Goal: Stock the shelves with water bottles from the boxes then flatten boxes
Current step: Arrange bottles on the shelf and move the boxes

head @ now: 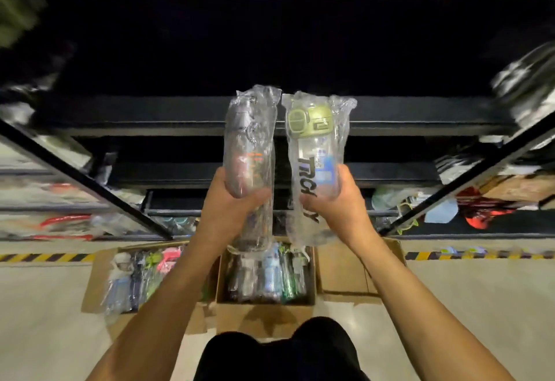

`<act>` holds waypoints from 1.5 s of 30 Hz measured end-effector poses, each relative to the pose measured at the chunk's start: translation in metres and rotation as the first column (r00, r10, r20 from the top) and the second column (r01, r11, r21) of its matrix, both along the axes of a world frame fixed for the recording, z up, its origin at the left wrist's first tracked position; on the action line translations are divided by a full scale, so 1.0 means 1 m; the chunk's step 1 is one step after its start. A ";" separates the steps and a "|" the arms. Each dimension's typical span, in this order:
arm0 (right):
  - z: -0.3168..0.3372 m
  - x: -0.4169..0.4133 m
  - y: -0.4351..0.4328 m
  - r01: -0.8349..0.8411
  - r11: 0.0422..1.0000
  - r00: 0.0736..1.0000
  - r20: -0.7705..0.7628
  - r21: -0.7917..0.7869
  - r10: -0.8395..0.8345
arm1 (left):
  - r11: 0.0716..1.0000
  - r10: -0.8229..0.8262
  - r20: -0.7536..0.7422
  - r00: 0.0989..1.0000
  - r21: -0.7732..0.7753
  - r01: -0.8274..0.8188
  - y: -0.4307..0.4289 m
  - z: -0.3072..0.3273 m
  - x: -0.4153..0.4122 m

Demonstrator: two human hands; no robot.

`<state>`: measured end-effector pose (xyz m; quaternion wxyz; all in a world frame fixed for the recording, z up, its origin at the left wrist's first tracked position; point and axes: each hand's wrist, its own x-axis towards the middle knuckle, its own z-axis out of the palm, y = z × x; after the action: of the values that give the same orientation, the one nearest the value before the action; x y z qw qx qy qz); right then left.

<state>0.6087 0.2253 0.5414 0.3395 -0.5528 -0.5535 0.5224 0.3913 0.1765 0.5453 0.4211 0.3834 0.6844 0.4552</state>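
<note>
Holding: left hand [229, 203] curls its fingers round a smoky plastic-wrapped bottle [250, 140]; right hand [342, 200] round a clear, green-lidded wrapped bottle [313, 146].
Bottles: upright, side by side, black metal shelf [135, 116] at 12 o'clock.
Advice: clear the shelf lip, stand both upright.

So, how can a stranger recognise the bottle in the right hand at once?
Before the dark shelf rack, above the open boxes on the floor, two hands each hold up a wrapped bottle. The right hand grips the clear bottle; unlike the smoky bottle in the left hand, it has a green lid and black lettering.
</note>
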 end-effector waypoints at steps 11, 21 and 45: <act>0.151 0.012 0.033 -0.007 0.921 1.000 -0.009 0.389 0.012 | 0.924 -0.033 -0.063 0.997 0.377 0.055 0.033 0.149 0.004; 0.252 0.000 0.074 0.042 0.801 0.988 -0.143 0.598 0.056 | 0.819 0.034 -0.187 0.982 0.568 0.080 0.061 0.243 -0.011; 0.280 -0.027 0.187 0.185 0.710 0.979 -0.189 0.679 -0.074 | 0.723 0.213 -0.174 0.961 0.690 -0.035 0.197 0.277 0.011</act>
<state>0.5821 0.4121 0.8217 0.5974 -0.3825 -0.6417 0.2917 0.4024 0.3736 0.8219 0.1332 0.5162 0.5400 0.6513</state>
